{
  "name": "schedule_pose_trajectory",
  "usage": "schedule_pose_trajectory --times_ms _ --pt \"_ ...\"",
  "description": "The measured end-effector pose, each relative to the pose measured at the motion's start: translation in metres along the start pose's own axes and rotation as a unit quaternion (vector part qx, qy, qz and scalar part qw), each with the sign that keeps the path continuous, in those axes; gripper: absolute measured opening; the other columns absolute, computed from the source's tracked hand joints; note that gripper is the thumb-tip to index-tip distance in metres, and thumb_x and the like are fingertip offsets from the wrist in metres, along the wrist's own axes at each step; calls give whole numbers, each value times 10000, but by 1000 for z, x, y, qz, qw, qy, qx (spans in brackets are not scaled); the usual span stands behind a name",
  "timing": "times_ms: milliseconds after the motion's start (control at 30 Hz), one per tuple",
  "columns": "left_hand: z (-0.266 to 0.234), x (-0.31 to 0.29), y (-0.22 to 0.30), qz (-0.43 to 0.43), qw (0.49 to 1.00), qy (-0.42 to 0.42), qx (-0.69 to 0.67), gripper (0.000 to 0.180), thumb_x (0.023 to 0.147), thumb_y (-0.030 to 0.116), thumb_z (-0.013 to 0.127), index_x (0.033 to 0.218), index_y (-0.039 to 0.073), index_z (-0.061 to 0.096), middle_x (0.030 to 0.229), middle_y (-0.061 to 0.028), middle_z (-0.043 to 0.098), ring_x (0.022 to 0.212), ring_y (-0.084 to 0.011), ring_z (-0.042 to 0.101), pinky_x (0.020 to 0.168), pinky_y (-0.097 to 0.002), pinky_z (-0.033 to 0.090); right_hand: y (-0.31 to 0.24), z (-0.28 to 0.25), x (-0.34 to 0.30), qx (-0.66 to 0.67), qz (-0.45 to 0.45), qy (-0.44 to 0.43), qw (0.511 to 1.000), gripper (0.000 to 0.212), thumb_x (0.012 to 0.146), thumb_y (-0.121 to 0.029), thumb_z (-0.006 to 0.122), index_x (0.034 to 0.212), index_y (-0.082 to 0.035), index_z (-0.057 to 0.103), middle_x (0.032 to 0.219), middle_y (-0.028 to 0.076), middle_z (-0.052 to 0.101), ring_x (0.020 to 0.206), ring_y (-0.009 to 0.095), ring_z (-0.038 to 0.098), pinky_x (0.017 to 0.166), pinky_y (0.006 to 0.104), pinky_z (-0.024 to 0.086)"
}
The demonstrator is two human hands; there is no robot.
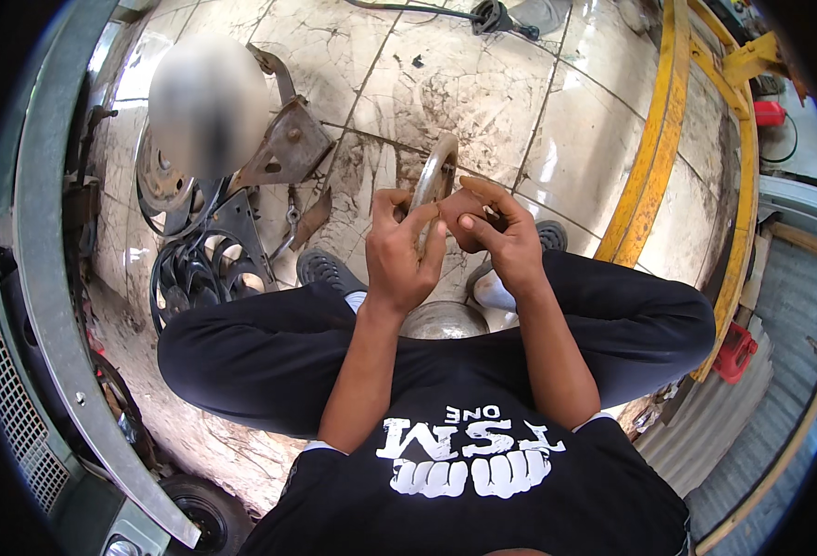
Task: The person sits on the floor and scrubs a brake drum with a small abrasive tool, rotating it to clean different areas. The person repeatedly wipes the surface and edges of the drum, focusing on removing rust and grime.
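Between my knees I hold a grey metal ring [445, 151] upright, seen nearly edge-on. My left hand [399, 255] is closed around its near left side, fingers bent over the rim. My right hand [512, 243] pinches a reddish-brown folded piece [462, 215], which looks like sandpaper, between thumb and fingers. That piece sits right against the ring's right side, beside my left fingertips. How much of it touches the metal is hidden by my fingers. Below my hands, between my feet, is a rounded metal surface [444, 321], partly covered by my lap.
At left on the tiled floor lie a rusty metal bracket [290, 146] and several black curved parts [214, 269]. A grey metal beam [52, 232] runs along the left side. On the right stands a yellow frame [645, 167], with a red container [735, 353] beyond it.
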State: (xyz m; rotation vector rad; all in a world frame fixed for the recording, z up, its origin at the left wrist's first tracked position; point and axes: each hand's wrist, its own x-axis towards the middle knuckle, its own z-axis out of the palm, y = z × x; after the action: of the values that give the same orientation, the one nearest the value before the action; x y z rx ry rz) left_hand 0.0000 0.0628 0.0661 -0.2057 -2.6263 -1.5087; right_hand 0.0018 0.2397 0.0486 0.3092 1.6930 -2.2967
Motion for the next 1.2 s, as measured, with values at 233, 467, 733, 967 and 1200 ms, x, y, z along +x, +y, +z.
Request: schedule_pose_trajectory --times_ms 233,467,733,967,1200 --pt "-3 -1 -6 -6 1000 -8 4 185 924 169 718 982 -4 749 1042 -180 553 925 -316 579 824 -404 490 0 2 -2 -59 22 6 998 526 898 -102 821 1386 -27 640 1200 61 725 1116 133 652 932 271 538" --pt "5 -6 -11 14 999 15 -44 192 965 195 707 980 8 746 1020 -176 560 853 -318 602 768 -416 501 -2 -1 -4 -74 -9 8 997 487 934 -146 800 1385 -35 654 1196 59 721 1067 116 653 931 263 526" --pt "8 -6 -5 -10 999 4 -46 208 972 214 709 984 9 742 1035 -186 569 871 -342 625 762 -429 510 15 -2 -3 -17 -25 33 999 328 1054 -228 668 1317 -33 683 1024 -7 681 892 50 571 750 207 456" --pt "11 -12 -10 -57 990 9 -125 295 1043 238 598 959 -22 708 1047 -197 565 902 -342 604 807 -417 490 11 -7 0 -84 -95 -51 991 214 1060 -212 652 1115 -12 703 1031 -1 677 938 73 586 823 244 480" --pt "12 -12 -9 -17 994 25 -106 306 1045 237 588 955 -30 707 1035 -210 557 896 -338 588 806 -405 476 7 -7 -2 -107 -30 -39 993 160 1045 -137 655 1106 6 690 1002 13 683 836 54 601 738 215 490"
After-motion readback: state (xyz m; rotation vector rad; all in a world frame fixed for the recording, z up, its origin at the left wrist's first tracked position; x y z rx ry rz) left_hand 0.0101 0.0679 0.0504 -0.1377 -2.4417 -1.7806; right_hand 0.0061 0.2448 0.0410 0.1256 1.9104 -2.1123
